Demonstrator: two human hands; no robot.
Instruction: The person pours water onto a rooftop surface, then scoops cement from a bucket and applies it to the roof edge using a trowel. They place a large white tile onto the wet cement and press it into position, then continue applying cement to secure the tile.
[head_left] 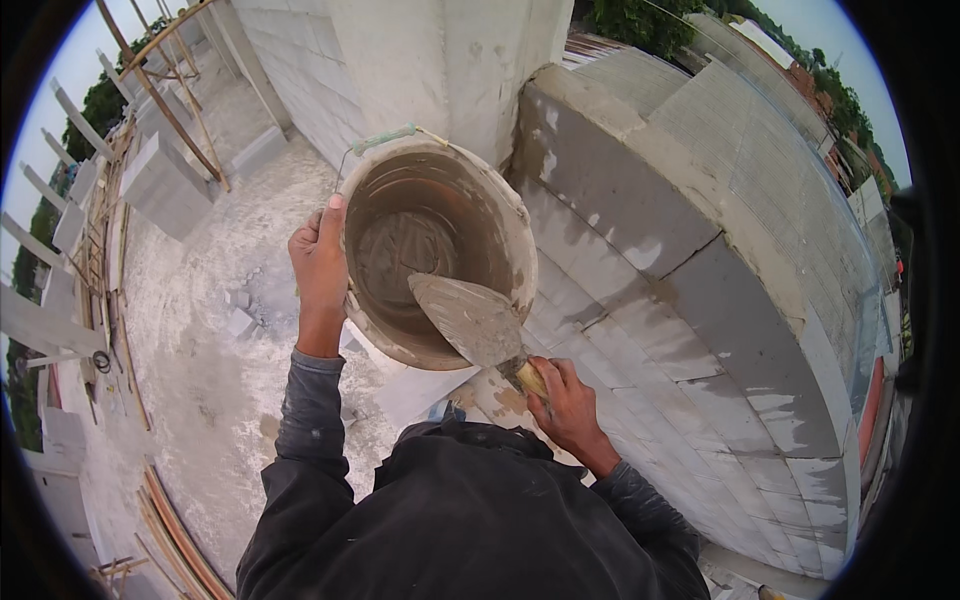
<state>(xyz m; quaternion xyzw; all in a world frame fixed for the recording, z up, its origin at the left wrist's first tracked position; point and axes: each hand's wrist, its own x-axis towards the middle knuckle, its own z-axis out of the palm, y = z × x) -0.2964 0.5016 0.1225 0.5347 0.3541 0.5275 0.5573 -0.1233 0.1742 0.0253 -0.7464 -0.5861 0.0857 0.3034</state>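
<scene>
A round bucket [520, 240] smeared with grey mortar is held up in front of me, its mouth facing me. Wet mortar [405, 245] lies at its bottom. My left hand [322, 255] grips the bucket's left rim, thumb up along the side. The wire handle with a pale green grip [385, 138] rests against the far rim. In my right hand [568, 405] is the wooden handle of a trowel [470, 320]. Its mortar-coated blade lies over the near right part of the bucket's mouth, tip pointing inward. Part of the bucket's near rim is hidden by the blade.
To my right runs a block wall [640, 330] with wet patches and mortar along its top. A concrete column [450, 70] stands ahead. Light blocks [165, 190], wooden poles [170, 110] and rubble [245, 315] are on the floor at left. Rooftops lie beyond the wall.
</scene>
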